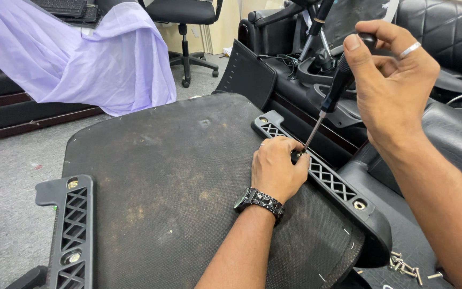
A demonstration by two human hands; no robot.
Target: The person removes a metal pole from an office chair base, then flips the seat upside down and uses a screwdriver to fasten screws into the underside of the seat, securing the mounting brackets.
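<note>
My right hand [389,80] is clenched around the black handle of a screwdriver [333,92], held high and tilted so its thin metal shaft slants down to the left. The tip meets a black plastic armrest bracket [327,179] with a lattice pattern, fixed along the right edge of an upturned chair seat [177,187] whose dusty black underside fills the middle of the view. My left hand [276,168], wearing a dark wristwatch [259,202], is curled closed on the bracket right where the tip lands; what its fingers pinch is hidden. A matching bracket [73,230] sits on the seat's left edge. Loose silver screws [405,266] lie on the floor at lower right. A lilac cloth [81,51] drapes behind.
</note>
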